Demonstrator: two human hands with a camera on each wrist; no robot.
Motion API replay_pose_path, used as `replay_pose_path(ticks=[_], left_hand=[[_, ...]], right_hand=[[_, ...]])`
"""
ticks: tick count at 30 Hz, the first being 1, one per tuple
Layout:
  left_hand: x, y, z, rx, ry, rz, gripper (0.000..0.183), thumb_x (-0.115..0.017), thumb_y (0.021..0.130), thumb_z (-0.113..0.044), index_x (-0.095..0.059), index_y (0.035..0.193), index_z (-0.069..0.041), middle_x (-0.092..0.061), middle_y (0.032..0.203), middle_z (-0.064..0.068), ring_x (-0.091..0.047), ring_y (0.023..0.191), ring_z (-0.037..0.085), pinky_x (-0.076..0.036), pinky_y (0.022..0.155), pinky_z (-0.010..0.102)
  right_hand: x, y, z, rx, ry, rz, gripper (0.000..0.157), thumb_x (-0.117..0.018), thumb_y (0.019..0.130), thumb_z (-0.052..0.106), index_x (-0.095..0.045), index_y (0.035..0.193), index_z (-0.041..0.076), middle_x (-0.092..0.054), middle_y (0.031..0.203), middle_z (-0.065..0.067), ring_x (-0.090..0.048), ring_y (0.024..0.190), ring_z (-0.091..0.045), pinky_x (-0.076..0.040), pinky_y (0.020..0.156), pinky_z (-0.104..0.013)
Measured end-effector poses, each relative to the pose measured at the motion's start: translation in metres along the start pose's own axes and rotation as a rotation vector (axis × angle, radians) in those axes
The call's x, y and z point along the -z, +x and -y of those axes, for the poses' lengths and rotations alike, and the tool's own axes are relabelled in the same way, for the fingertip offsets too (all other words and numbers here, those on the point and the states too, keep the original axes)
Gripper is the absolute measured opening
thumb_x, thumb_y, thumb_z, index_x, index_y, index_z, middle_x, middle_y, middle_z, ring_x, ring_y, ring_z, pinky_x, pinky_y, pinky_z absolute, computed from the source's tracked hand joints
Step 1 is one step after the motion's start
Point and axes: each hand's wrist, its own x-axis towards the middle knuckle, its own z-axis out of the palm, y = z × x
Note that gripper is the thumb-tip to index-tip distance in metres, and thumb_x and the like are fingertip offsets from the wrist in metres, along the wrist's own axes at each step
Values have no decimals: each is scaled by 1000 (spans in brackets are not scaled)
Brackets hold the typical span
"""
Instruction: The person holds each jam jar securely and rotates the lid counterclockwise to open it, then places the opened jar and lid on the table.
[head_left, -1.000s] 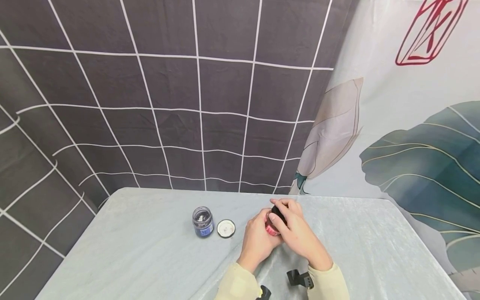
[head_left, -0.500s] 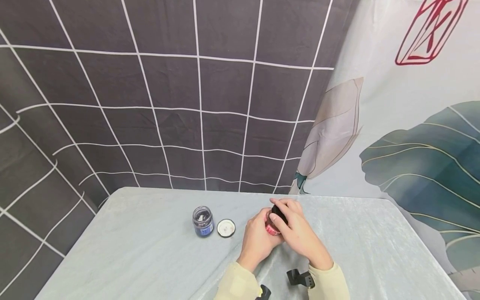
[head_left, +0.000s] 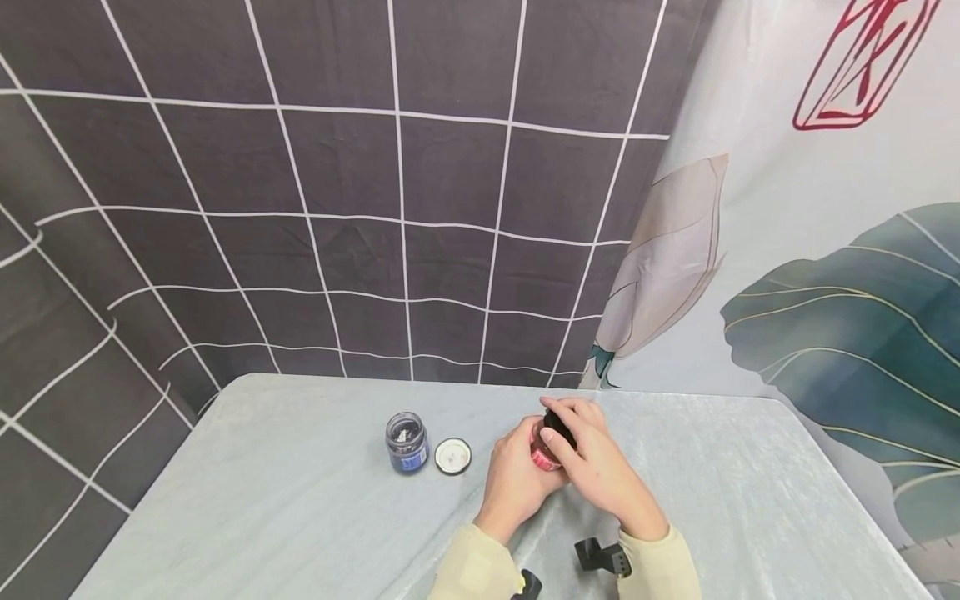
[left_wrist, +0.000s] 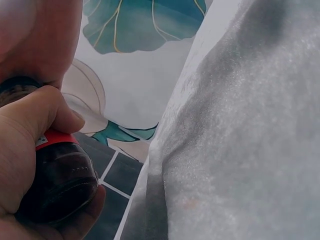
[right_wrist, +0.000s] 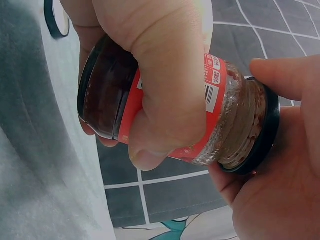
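Observation:
A glass jar (right_wrist: pixel 232 110) with a red label and dark contents is tilted between both hands. My left hand (head_left: pixel 516 473) wraps its body, thumb across the label, as the left wrist view also shows. On the jar's mouth sits a black lid (right_wrist: pixel 270 131), which my right hand (head_left: pixel 600 475) grips with thumb and fingers. Left of the hands, an open jar (head_left: pixel 407 455) with a blue label stands upright on the table. Beside it lies a loose lid (head_left: pixel 452 457), its white inner side facing up.
A pale grey cloth covers the table (head_left: pixel 285 492). Behind it hangs a dark curtain (head_left: pixel 337 167) with white grid lines, and at the right a white one (head_left: pixel 675 333) with leaf patterns. A black wrist device (head_left: pixel 602 557) sits by the right sleeve.

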Motion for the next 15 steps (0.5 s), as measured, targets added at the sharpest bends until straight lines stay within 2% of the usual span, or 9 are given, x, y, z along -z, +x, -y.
replay_pose_path(ticks=[15], left_hand=[[0,1,-1,28,9,18,55,-88,68,-26,-65,118,-18,-71,102,-4,-68,90,13,-54,79,30]], right_hand=[[3,0,1,19,6,-1,34,-62,98,13,-64,131,3,-63,121,-3,-51,116,-23,-43,96,-44]])
